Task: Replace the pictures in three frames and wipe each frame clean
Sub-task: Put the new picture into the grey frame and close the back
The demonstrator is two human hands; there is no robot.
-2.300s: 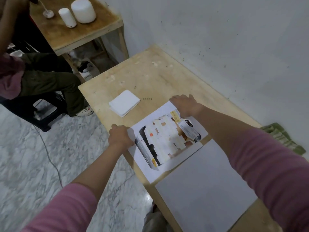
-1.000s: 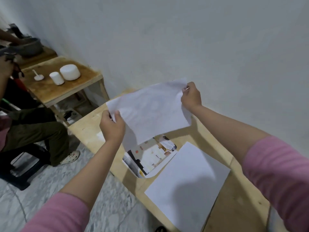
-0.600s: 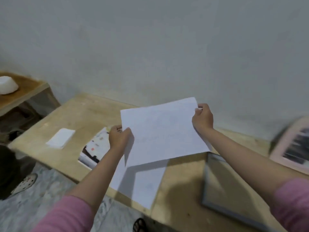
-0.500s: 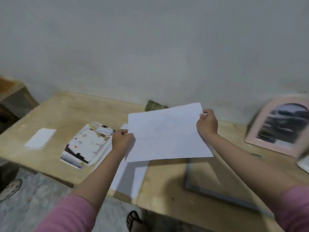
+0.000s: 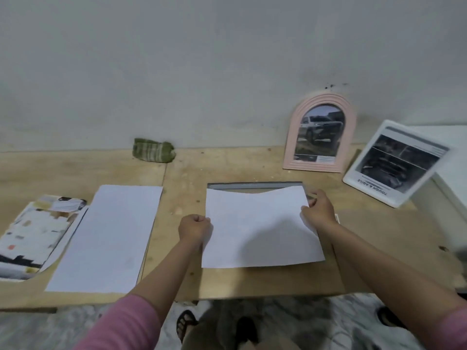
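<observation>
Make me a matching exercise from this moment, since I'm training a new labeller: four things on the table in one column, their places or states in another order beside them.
Things:
1. green cloth
2. pink arched frame
3. white sheet in both hands
4. white rectangular frame

Places or states:
A. leaning on the wall, holding a car picture
B. bunched at the foot of the wall
C. tilted at the far right
D. held over the grey flat frame

Pairs: 1-B, 2-A, 3-D, 4-C
</observation>
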